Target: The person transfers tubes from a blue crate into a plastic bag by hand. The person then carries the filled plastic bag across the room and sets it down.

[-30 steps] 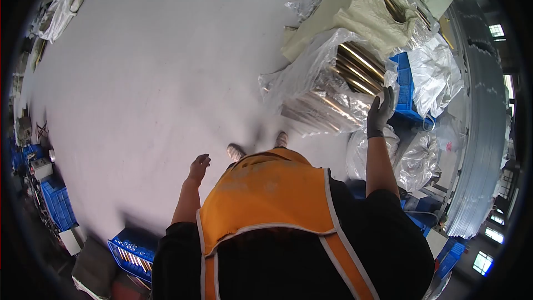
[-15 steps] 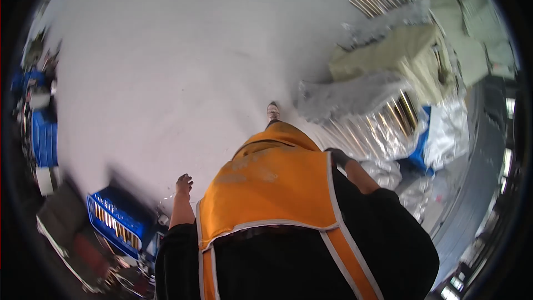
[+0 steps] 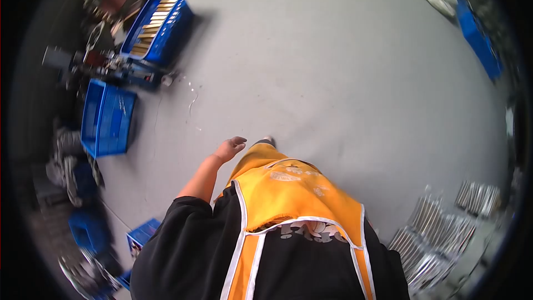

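Observation:
My left hand (image 3: pixel 231 149) hangs in front of my body at the left edge of the orange apron (image 3: pixel 300 191). Its fingers are loosely bent and apart, with nothing seen in them, and their tips look dark. Below it is the grey floor, and the tip of one shoe (image 3: pixel 269 139) pokes out past the apron. My right hand is out of sight behind my body and black sleeve.
To the left stand a blue crate (image 3: pixel 108 119) and another blue crate (image 3: pixel 158 28) holding gold-coloured bars, with a small machine (image 3: pixel 141 72) between them. Plastic-wrapped bars (image 3: pixel 427 239) lie at lower right. A blue panel-like object (image 3: pixel 478 39) is at upper right.
My view has turned to the right of the picture's old layout: the crate with bars moved from lower left to upper left, the wrapped bars to lower right. My right hand has left view.

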`<state>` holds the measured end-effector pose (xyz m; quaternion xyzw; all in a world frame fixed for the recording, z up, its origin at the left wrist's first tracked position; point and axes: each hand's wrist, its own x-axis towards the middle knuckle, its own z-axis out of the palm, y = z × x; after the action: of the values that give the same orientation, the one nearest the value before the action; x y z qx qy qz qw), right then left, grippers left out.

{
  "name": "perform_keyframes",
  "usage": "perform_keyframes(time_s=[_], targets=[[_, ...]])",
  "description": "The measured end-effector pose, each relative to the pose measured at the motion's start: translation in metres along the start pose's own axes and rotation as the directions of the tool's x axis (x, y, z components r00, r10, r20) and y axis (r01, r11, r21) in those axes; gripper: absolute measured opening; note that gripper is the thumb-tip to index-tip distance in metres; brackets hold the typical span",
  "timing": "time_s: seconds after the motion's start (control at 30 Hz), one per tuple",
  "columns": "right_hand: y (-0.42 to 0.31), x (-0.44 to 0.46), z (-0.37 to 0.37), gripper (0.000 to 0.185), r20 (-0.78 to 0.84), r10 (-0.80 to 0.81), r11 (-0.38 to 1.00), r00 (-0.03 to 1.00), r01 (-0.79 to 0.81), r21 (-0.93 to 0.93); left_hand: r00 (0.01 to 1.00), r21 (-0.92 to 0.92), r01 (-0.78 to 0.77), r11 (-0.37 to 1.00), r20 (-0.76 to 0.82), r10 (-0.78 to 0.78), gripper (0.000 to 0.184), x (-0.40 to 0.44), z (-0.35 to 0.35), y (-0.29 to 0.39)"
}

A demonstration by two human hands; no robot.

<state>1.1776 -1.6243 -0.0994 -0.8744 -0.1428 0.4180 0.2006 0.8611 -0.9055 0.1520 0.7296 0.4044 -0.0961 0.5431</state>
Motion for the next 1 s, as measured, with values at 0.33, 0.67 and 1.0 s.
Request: perform_keyframes(time_s=[0.33, 0.67, 1.0], targets=[[-0.494, 0.223, -0.241, 0.040, -0.171, -0.024, 0.853, 0.985, 0.109, 0.510, 0.573, 0.112, 0.805, 0.582, 0.104, -0.813, 0.040, -0.042, -0.034, -0.137], [-0.606, 0.382, -0.129, 0.037, 0.436, -0.192, 0.927, 0.879, 0.309, -0.215, 0.928, -0.221, 0.169, 0.961, -0.293, -0.231, 0.042, 0.221, -0.270, 0.039], [-0.879, 0.517, -0.172, 0.036, 0.492, 0.041, 0.932, 0.870, 0.145, -0.334, 0.837, -0.354, -0.361, 0.863, -0.532, 0.132, 0.036, 0.349, -0.510, 0.205]])
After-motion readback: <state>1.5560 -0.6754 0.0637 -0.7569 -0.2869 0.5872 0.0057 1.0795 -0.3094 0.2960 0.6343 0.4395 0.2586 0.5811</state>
